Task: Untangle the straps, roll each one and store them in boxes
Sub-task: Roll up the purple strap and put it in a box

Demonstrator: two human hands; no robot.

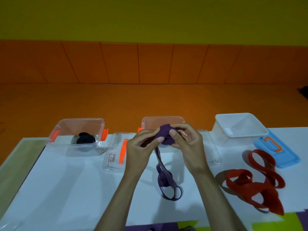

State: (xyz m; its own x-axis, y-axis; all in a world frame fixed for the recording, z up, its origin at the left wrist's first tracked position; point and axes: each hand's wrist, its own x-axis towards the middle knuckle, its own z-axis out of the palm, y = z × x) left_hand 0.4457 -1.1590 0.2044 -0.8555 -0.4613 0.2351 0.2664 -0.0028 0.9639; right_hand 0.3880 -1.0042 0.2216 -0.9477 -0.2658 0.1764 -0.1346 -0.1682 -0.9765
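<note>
Matt purple cloth strap (164,134) in the left grip (141,147) and right grip (187,142); left of them a glossy clear plastic box (57,140), right a frosted white plastic box (233,139).

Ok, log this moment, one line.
left hand: grips purple strap | right hand: same | black strap: boxed | red strap: tangled

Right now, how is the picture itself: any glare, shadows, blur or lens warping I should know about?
Head view: dim overall and darker toward the top. The wide-angle lens makes the wall panels fan outward. Soft shadows fall left of the red strap and the purple strap on the table. There is faint glare on the left clear box and no obvious motion blur.
</note>
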